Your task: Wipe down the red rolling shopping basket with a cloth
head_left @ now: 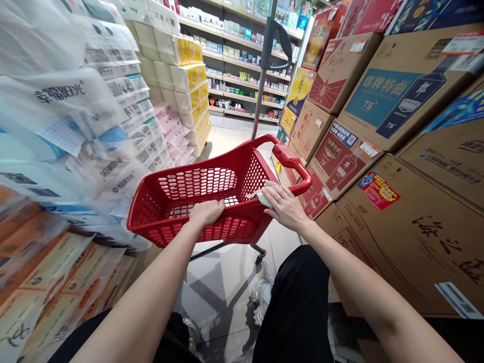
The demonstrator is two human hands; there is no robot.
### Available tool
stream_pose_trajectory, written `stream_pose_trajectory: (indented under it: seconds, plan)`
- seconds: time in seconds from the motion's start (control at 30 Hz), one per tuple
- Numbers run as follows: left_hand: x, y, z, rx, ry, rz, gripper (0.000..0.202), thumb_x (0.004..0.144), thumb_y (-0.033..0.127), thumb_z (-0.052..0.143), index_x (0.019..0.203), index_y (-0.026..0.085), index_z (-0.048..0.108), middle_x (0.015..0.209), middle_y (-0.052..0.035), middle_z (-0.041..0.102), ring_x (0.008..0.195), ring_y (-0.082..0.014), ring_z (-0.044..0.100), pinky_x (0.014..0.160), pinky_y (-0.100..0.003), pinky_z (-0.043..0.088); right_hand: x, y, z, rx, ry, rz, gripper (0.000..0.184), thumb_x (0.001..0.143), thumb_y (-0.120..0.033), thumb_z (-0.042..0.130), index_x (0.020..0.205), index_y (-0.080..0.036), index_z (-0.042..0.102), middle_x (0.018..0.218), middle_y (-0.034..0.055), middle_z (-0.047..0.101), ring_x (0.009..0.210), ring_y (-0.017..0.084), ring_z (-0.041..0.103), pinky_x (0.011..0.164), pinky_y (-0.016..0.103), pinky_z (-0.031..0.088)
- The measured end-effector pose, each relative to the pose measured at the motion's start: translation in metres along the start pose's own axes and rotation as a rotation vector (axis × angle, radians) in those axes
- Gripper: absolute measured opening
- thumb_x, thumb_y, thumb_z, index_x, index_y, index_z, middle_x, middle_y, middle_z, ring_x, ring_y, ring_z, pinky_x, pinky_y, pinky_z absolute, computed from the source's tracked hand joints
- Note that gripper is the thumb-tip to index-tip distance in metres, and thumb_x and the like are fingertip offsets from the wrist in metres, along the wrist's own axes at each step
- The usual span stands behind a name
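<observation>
A red plastic shopping cart point(200, 174) with perforated basket walls stands crosswise in front of me. My left hand point(207, 212) is closed around the near rim of its basket. Over at the cart's right end, my right hand point(280, 201) presses a pale cloth point(264, 195) against the top rim, with the fingers bent over it. Part of the cloth hangs over the inner side of the basket. The red handle point(291, 159) rises just beyond my right hand. I see the perforated floor of the basket, with nothing lying on it.
Stacked cardboard cartons point(401, 91) wall the right side. Plastic-wrapped paper packs point(75, 116) and yellow-white packs point(189, 91) pile up on the left. A grey pole with a handle point(278, 48) rises behind the cart. Stocked shelves point(242, 65) line the back. A white mop head point(261, 297) lies near my feet.
</observation>
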State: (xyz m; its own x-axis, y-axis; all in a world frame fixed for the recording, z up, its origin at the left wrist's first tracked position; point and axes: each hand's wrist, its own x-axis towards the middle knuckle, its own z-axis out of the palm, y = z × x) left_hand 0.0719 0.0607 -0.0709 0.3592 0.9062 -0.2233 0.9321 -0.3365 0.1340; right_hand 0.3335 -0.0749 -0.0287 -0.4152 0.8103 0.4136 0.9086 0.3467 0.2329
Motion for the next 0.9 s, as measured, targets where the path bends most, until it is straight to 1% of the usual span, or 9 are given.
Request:
stream_pose_trajectory:
  seconds: [0.17,0.27,0.37,0.47,0.57,0.67,0.77,0.83,0.9]
  plan:
    - [-0.003,0.006,-0.003,-0.068,0.0,-0.033,0.069,0.089,0.051,0.01,0.099,0.017,0.07,0.113,-0.0152,0.068,0.102,-0.0338,0.064,0.086,-0.045,0.046,0.008,0.008,-0.004,0.008,-0.06,0.024,0.044,0.099,-0.029,0.035,0.142,-0.018,0.041,0.145,0.0116,0.045,0.13,0.025,0.042,0.106,0.041,0.032]
    - [-0.003,0.011,-0.002,-0.07,0.007,-0.022,0.068,0.09,0.048,0.011,0.099,0.016,0.07,0.113,-0.0154,0.069,0.104,-0.0328,0.063,0.086,-0.044,0.046,0.018,0.012,0.001,-0.027,-0.111,0.056,0.037,0.098,-0.029,0.041,0.134,-0.022,0.049,0.137,0.0133,0.052,0.118,0.026,0.051,0.097,0.041,0.036]
    - [-0.001,0.014,-0.002,-0.072,0.019,-0.011,0.066,0.09,0.045,0.012,0.099,0.015,0.07,0.112,-0.0158,0.069,0.104,-0.0318,0.063,0.085,-0.042,0.047,0.026,0.016,0.007,-0.1,-0.134,0.042,0.032,0.098,-0.022,0.038,0.127,-0.017,0.051,0.123,0.0163,0.059,0.112,0.028,0.052,0.094,0.042,0.035]
    - [0.002,0.016,-0.003,-0.068,0.021,-0.011,0.065,0.09,0.042,0.013,0.097,0.014,0.071,0.111,-0.0162,0.069,0.102,-0.0318,0.063,0.084,-0.042,0.047,0.029,0.015,0.01,-0.164,-0.108,0.016,0.031,0.098,-0.016,0.032,0.121,-0.011,0.052,0.116,0.0188,0.061,0.111,0.028,0.051,0.096,0.043,0.032]
    - [0.003,0.018,-0.003,-0.062,0.025,-0.023,0.063,0.09,0.041,0.014,0.098,0.015,0.071,0.111,-0.016,0.069,0.102,-0.0319,0.064,0.084,-0.043,0.047,0.036,0.004,0.016,-0.181,-0.096,-0.004,0.031,0.097,-0.014,0.029,0.118,-0.01,0.051,0.107,0.0175,0.062,0.104,0.027,0.051,0.095,0.044,0.032]
    - [0.0,0.021,-0.001,-0.04,0.04,-0.042,0.062,0.09,0.04,0.015,0.101,0.016,0.07,0.112,-0.0158,0.069,0.103,-0.0324,0.063,0.085,-0.044,0.047,0.05,-0.021,0.029,-0.123,-0.129,-0.051,0.03,0.098,-0.016,0.026,0.116,-0.011,0.05,0.1,0.0145,0.061,0.093,0.025,0.052,0.086,0.041,0.036]
    - [-0.004,0.023,0.004,-0.014,0.045,0.015,0.063,0.091,0.041,0.013,0.105,0.016,0.069,0.112,-0.0154,0.069,0.102,-0.032,0.064,0.085,-0.044,0.046,0.062,-0.048,0.044,-0.042,-0.137,-0.088,0.031,0.099,-0.017,0.024,0.114,-0.012,0.05,0.099,0.0127,0.06,0.09,0.023,0.052,0.081,0.038,0.037]
    - [-0.004,0.021,0.006,-0.029,0.036,0.044,0.069,0.092,0.047,0.009,0.105,0.016,0.069,0.111,-0.0155,0.069,0.103,-0.0307,0.064,0.086,-0.041,0.046,0.064,-0.055,0.048,-0.009,-0.129,-0.092,0.031,0.099,-0.016,0.024,0.116,-0.012,0.049,0.101,0.0125,0.06,0.091,0.023,0.051,0.081,0.037,0.037]
    - [-0.003,0.013,0.006,-0.063,0.014,0.058,0.077,0.091,0.055,0.004,0.104,0.015,0.069,0.11,-0.0161,0.069,0.104,-0.0304,0.063,0.087,-0.039,0.046,0.06,-0.049,0.047,0.004,-0.131,-0.087,0.03,0.1,-0.017,0.026,0.119,-0.013,0.049,0.103,0.0121,0.06,0.092,0.023,0.052,0.082,0.037,0.036]
